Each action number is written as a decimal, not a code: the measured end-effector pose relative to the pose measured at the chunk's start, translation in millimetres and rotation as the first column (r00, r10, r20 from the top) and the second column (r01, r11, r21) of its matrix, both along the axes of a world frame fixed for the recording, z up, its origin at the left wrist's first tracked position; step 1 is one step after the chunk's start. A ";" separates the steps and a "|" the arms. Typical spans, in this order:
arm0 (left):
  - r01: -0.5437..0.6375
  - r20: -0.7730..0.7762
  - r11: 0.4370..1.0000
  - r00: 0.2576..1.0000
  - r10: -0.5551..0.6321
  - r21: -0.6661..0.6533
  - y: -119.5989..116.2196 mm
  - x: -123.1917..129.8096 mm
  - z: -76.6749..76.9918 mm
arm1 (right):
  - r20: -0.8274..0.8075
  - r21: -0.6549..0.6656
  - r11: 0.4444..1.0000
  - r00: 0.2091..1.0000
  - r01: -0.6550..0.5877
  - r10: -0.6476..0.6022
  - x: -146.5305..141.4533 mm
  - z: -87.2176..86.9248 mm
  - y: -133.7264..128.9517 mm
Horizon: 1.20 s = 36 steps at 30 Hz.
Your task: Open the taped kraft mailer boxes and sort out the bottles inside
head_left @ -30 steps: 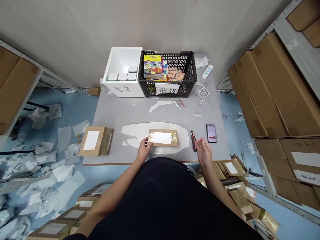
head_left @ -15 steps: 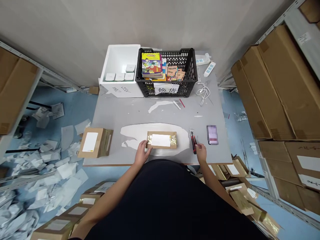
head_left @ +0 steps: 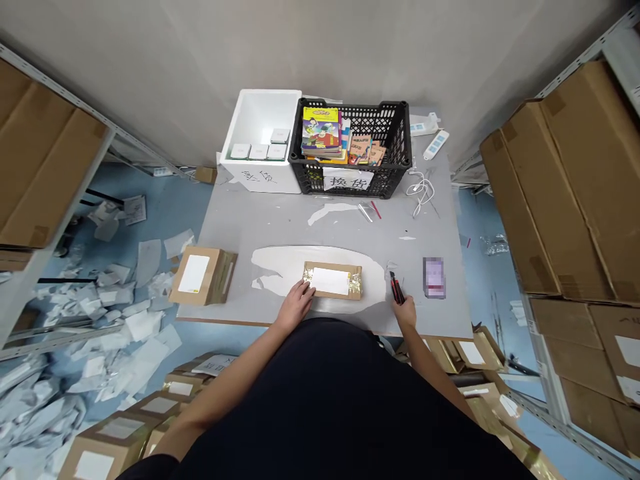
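A small taped carton (head_left: 331,280) with a white label lies flat on a pale worn patch near the table's front edge. My left hand (head_left: 297,305) rests at its left end, fingers spread on the carton's lower left corner. To the right, my right hand (head_left: 405,312) is closed round the lower end of a red and black utility knife (head_left: 397,289), whose tip points away from me. A phone (head_left: 435,278) lies to the right of the knife. A larger carton (head_left: 204,275) with a white label stands at the table's left front.
A white foam box (head_left: 273,178) and a black crate (head_left: 353,190) of books stand at the table's back. Power strips (head_left: 436,145) and a white cable (head_left: 421,193) lie beside them. Cartons on shelves flank both sides; paper litters the floor at left.
The view has shifted, so the table things appear further right. My right hand has closed on the knife and turned it slightly. My left hand has moved further onto the carton.
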<state>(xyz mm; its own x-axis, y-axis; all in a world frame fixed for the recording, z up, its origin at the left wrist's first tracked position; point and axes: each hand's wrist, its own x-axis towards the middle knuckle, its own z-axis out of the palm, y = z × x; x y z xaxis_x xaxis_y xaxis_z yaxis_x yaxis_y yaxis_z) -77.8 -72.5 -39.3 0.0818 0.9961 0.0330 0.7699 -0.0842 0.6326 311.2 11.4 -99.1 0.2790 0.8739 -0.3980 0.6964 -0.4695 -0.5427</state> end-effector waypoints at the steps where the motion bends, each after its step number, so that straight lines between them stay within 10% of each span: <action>1: 0.011 -0.001 1.000 1.000 -0.011 0.003 -0.2 -0.2 0.1 | -0.038 -0.016 1.000 0.999 0.021 -0.021 0.2 2.9 -1.3; 9: 0.189 -0.039 0.982 0.981 -0.188 0.019 -4.8 8.3 7.8 | -0.484 -0.006 0.988 0.864 0.155 -0.139 -26.0 58.2 -13.4; 14: 0.188 -0.033 0.982 0.982 -0.188 0.023 -7.6 15.1 10.3 | -0.433 0.100 0.980 0.879 -0.171 0.198 -59.6 110.1 1.5; 16: 0.185 -0.026 0.982 0.983 -0.184 0.028 -8.5 17.6 10.6 | -0.350 0.143 0.898 0.828 -0.416 0.439 -76.2 124.8 12.2; 20: 0.163 0.001 0.986 0.987 -0.163 0.038 -10.4 21.7 9.8 | -0.122 0.153 0.545 0.532 -0.824 0.838 -112.7 139.2 33.8; 26: 0.155 -0.012 0.988 0.988 -0.154 0.025 -14.0 23.1 4.0 | 0.112 -0.073 0.112 0.104 -0.991 0.988 -162.4 139.3 55.0; 36: 0.143 -0.003 0.988 0.990 -0.143 0.049 -17.3 22.8 -4.3 | 0.233 -0.202 -0.035 -0.082 -0.979 0.969 -193.2 144.0 63.9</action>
